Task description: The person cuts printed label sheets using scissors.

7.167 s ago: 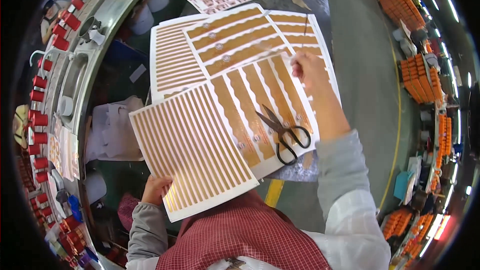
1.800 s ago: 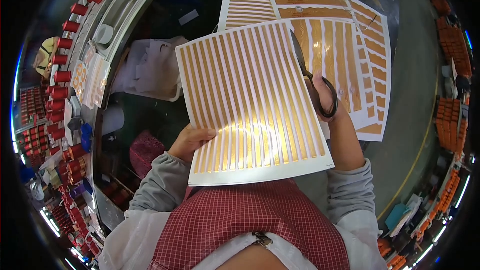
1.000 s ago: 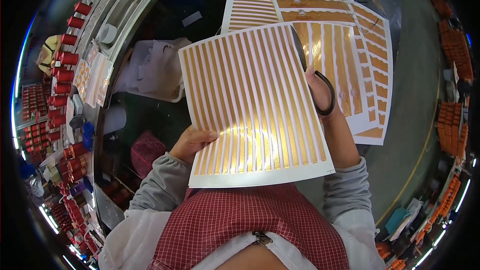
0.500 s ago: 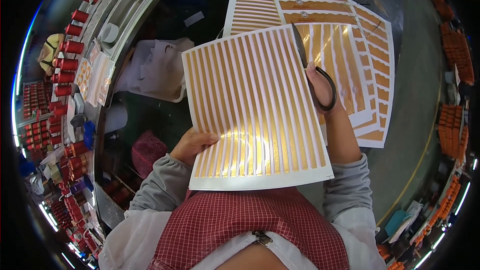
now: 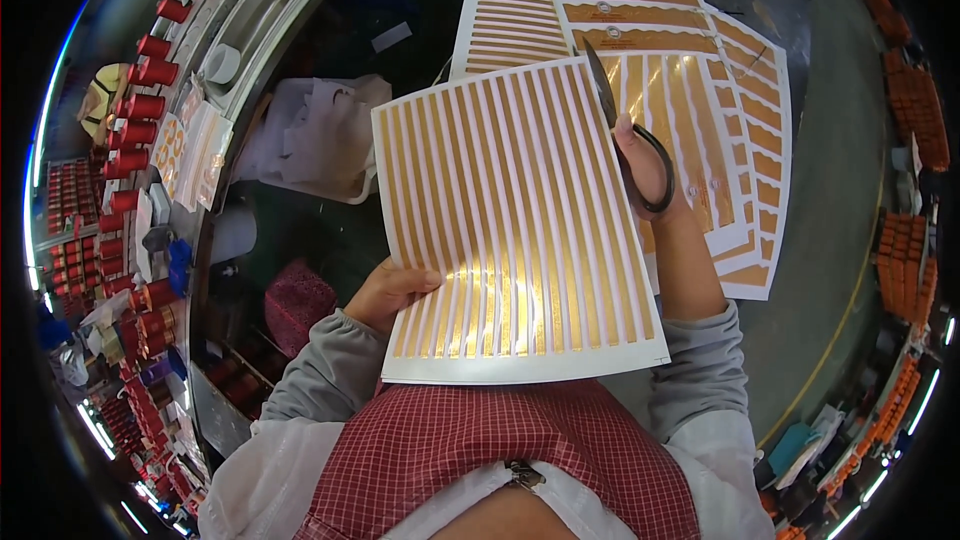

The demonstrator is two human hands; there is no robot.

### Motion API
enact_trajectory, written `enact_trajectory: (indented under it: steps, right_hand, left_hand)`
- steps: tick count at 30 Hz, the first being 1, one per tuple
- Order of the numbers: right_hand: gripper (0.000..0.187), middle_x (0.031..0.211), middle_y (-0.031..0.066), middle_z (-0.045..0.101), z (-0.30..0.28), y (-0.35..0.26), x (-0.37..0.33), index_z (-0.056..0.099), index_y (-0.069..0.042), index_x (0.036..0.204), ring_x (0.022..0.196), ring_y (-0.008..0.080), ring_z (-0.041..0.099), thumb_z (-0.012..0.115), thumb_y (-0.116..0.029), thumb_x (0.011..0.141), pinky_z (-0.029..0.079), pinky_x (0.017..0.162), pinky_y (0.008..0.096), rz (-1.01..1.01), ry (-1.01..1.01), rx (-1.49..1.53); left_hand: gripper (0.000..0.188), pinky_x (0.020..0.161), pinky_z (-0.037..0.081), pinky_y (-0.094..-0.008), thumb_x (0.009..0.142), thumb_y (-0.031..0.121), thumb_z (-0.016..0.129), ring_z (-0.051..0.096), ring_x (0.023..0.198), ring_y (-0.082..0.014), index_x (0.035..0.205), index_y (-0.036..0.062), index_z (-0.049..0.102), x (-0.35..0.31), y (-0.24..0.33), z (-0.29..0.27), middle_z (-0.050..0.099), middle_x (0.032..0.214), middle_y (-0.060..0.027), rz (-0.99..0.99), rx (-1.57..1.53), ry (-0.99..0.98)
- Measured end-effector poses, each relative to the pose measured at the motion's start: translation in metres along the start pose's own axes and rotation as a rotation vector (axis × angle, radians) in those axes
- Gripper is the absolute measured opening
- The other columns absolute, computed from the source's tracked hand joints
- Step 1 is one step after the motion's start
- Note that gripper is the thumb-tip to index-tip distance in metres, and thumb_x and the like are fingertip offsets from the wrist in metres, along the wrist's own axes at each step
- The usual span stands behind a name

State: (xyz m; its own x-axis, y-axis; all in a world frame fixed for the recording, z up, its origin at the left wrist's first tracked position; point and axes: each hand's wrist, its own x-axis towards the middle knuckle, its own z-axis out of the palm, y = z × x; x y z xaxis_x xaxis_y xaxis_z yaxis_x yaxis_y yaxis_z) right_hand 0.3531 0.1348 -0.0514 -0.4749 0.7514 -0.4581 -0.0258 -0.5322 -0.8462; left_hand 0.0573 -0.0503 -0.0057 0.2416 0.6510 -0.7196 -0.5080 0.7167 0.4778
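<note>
A white sheet with gold stripes (image 5: 510, 220) is held up in front of my body, its lower part shining. My left hand (image 5: 393, 292) pinches its left edge, thumb on top and fingers underneath. At the sheet's right edge my right hand (image 5: 642, 168) is closed round the black handles of a pair of scissors (image 5: 660, 190). The dark blades (image 5: 600, 80) point away from me along the sheet's upper right corner. Part of my right hand is hidden behind the sheet, so I cannot tell whether it also grips the paper.
More gold-printed sheets (image 5: 755, 120) lie overlapped beyond my right hand. A white plastic bin (image 5: 350, 185) with translucent sheets stands to the left. Further left, a bench carries a metal trough (image 5: 255, 30) and red thread spools (image 5: 140, 135). Orange stacks (image 5: 905, 250) line the far right.
The sheet and both hands sit slightly further right and lower in the picture, as the surroundings shift a little too. Both holds look the same.
</note>
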Motion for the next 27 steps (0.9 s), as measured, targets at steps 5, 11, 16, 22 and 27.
enact_trajectory:
  steps: [5,11,16,22,27]
  right_hand:
    - [0.059,0.102,0.0082,0.06,0.004,0.002,0.001,0.051,0.002,0.112,0.088,0.0135,0.057,0.037,-0.051,0.091,0.045,0.078,0.0266,-0.018,-0.022,0.039]
    - [0.06,0.104,0.0091,0.06,0.008,-0.015,0.008,0.053,0.002,0.109,0.089,0.0144,0.057,0.036,-0.052,0.091,0.045,0.079,0.0274,-0.028,-0.017,0.069]
    - [0.065,0.106,0.0092,0.059,0.021,-0.013,0.01,0.052,0.002,0.113,0.094,0.0156,0.056,0.038,-0.056,0.088,0.044,0.082,0.0288,-0.154,0.024,0.06]
    - [0.064,0.1,0.0079,0.06,-0.001,0.003,-0.002,0.055,0.0,0.109,0.092,0.0133,0.057,0.045,-0.058,0.085,0.045,0.08,0.0279,-0.179,0.117,-0.032]
    - [0.037,0.089,-0.0003,0.058,0.016,0.012,-0.067,0.056,-0.007,0.093,0.077,0.0052,0.051,0.067,-0.039,0.078,0.041,0.068,0.0224,-0.233,0.23,0.061]
  left_hand:
    - [0.044,0.084,0.048,-0.0315,0.076,0.003,0.055,0.061,0.091,-0.021,0.117,-0.0066,0.044,0.003,-0.002,-0.003,0.057,0.105,-0.0166,0.019,-0.015,-0.03]
    - [0.043,0.084,0.048,-0.0316,0.075,0.003,0.055,0.061,0.09,-0.02,0.116,-0.0065,0.046,0.001,-0.001,-0.002,0.058,0.105,-0.0158,-0.012,0.023,-0.013]
    - [0.044,0.081,0.049,-0.0306,0.073,0.003,0.054,0.061,0.086,-0.0183,0.115,-0.0064,0.047,-0.002,-0.003,0.002,0.058,0.103,-0.0145,-0.009,-0.005,0.026]
    - [0.038,0.074,0.049,-0.027,0.073,0.007,0.058,0.061,0.081,-0.0159,0.109,-0.0052,0.052,0.005,0.004,-0.006,0.061,0.095,-0.0118,0.078,0.077,0.002]
    - [0.027,0.069,0.048,-0.0248,0.077,0.007,0.058,0.061,0.079,-0.0134,0.102,-0.0032,0.057,0.032,0.031,-0.007,0.062,0.091,-0.0065,0.207,0.147,-0.055]
